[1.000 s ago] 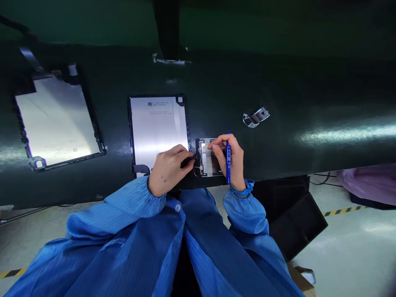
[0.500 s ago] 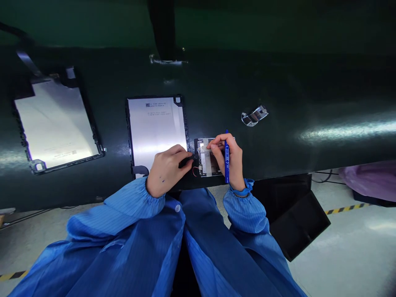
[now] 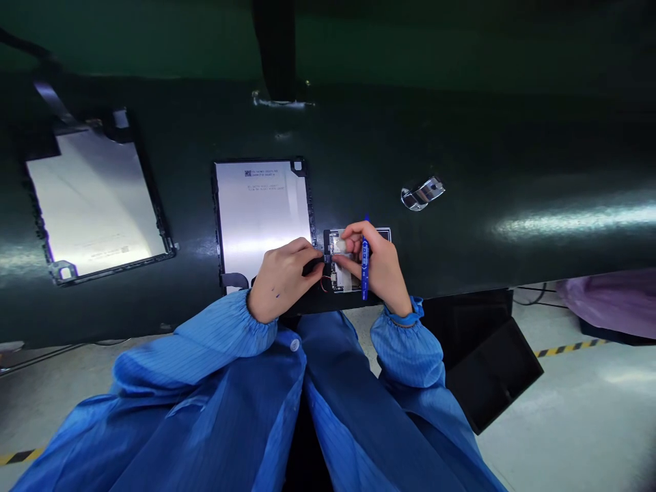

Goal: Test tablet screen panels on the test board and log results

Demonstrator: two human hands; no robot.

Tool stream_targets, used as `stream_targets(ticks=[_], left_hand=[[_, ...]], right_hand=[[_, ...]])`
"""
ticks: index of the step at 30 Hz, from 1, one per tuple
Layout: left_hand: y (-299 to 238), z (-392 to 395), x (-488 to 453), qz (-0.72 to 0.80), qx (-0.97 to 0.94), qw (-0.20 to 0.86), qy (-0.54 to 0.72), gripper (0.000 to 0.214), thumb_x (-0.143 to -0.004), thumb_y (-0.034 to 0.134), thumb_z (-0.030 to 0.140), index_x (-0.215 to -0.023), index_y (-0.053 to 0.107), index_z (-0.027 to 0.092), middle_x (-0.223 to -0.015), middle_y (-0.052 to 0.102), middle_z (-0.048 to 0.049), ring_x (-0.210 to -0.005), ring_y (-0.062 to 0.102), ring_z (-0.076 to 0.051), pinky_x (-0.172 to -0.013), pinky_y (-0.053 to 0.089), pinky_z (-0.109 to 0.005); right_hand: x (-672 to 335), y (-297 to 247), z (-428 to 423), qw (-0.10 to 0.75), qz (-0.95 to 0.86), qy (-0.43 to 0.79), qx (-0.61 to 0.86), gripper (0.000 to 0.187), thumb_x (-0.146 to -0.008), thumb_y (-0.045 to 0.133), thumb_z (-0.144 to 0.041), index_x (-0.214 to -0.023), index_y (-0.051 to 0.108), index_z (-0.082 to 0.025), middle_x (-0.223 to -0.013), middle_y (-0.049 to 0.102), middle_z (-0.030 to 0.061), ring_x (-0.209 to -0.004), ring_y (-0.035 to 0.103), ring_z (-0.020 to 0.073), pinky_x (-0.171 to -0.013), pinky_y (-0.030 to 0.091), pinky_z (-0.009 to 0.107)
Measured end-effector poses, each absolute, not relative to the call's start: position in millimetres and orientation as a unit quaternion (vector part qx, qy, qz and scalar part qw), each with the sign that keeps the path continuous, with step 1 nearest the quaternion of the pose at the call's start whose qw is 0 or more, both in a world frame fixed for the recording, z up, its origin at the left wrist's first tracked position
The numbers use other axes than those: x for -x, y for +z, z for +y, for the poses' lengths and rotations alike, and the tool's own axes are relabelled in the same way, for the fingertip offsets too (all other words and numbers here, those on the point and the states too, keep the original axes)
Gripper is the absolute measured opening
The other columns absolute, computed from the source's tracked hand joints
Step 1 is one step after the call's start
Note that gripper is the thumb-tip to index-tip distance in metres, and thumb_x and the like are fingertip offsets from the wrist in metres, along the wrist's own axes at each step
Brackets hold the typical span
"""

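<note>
Blue pen (image 3: 365, 270): bearing white characters along its barrel, too small to be read with certainty. Middle panel (image 3: 256, 212), silver in a black frame: showing a square code and printed lines near its upper edge, with fainter lines beneath; the wording is staying illegible. Left panel (image 3: 97, 205), likewise silver and black-framed: carrying faint print near its lower edge, also unreadable.

Opened device (image 3: 340, 275), exposed circuit board, one: lying on the dark table (image 3: 461, 253) at its near edge, just right of the middle panel. A pale translucent strip (image 3: 347, 279) is running across the board; a thin red wire (image 3: 322, 281) is curving out at its left side.

Right hand (image 3: 383, 270): holding the pen upright across its fingers, while thumb and fingertips are bending over the board. Compared with half a second ago, hand and pen are sitting farther left, the thumb is reaching nearer the board's left side, and more of the device's upper right corner is showing. Left hand (image 3: 281, 283): keeping its place, thumb and forefinger drawing close together at the device's left edge; whether they are gripping anything cannot be told.

Shiny metal piece (image 3: 423, 194), one, curved: lying well apart, beyond the right hand.
</note>
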State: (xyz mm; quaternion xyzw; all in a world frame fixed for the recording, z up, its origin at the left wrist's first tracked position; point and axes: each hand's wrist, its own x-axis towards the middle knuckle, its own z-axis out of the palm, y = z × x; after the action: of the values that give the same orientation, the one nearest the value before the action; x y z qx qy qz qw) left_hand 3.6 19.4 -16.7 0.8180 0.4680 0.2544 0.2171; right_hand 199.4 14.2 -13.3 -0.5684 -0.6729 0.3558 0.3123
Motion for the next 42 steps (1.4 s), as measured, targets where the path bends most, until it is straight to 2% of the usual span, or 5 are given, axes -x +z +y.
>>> stream_targets(ticks=[5, 10, 19, 30, 42], left_hand=[[-11.9, 23.7, -7.1, 0.470, -0.825, 0.224, 0.221, 0.007, -0.083, 0.068, 0.014, -0.086, 0.073, 0.016, -0.083, 0.071, -0.0035, -0.067, 0.066, -0.018, -0.058, 0.051, -0.029], [17.2, 15.3, 40.8, 0.522, -0.750, 0.272, 0.303, 0.046, -0.083, 0.075, 0.033, -0.126, 0.065, 0.023, -0.128, 0.066, -0.0086, -0.116, 0.062, -0.028, -0.099, 0.051, -0.042], [21.9, -9.4, 129.6, 0.625, -0.355, 0.606, 0.341, 0.068, -0.075, 0.079, 0.043, -0.137, 0.056, 0.024, -0.138, 0.061, -0.0087, -0.131, 0.054, -0.027, -0.108, 0.048, -0.038], [61.2, 16.9, 46.6, 0.374, -0.423, 0.719, 0.405, 0.041, -0.088, 0.059, 0.038, -0.124, 0.067, 0.022, -0.116, 0.070, -0.0106, -0.107, 0.067, -0.027, -0.088, 0.058, -0.038], [-6.5, 29.0, 47.1, 0.483, -0.254, 0.680, 0.489, 0.048, -0.094, 0.048, 0.056, -0.113, 0.070, 0.018, -0.120, 0.071, -0.0124, -0.126, 0.059, -0.029, -0.104, 0.051, -0.045]], right_hand=[[-186.8, -16.4, 13.5, 0.333, -0.662, 0.303, 0.599, 0.020, -0.086, 0.070, -0.032, -0.097, 0.055, -0.024, -0.074, 0.054, -0.0049, -0.069, 0.053, 0.0138, -0.065, 0.040, 0.028], [-191.3, -7.1, 10.1, 0.442, -0.597, 0.299, 0.599, 0.021, -0.090, 0.065, -0.034, -0.105, 0.054, -0.026, -0.086, 0.063, -0.0015, -0.074, 0.061, 0.0147, -0.069, 0.050, 0.030], [-180.0, -4.4, 22.6, 0.125, -0.832, 0.293, 0.453, 0.133, -0.062, 0.091, -0.046, -0.159, 0.003, -0.026, -0.161, 0.029, 0.0172, -0.151, 0.022, 0.0355, -0.123, 0.016, 0.063], [-197.1, 41.4, 10.1, 0.391, -0.669, 0.436, 0.457, 0.090, -0.086, 0.058, -0.070, -0.157, 0.024, -0.028, -0.152, 0.047, 0.0122, -0.142, 0.042, 0.0327, -0.116, 0.038, 0.055], [-162.9, 39.4, 18.3, 0.474, -0.564, 0.386, 0.555, 0.054, -0.092, 0.052, -0.026, -0.145, 0.048, -0.030, -0.145, 0.055, -0.0023, -0.139, 0.048, 0.0234, -0.120, 0.038, 0.047]])
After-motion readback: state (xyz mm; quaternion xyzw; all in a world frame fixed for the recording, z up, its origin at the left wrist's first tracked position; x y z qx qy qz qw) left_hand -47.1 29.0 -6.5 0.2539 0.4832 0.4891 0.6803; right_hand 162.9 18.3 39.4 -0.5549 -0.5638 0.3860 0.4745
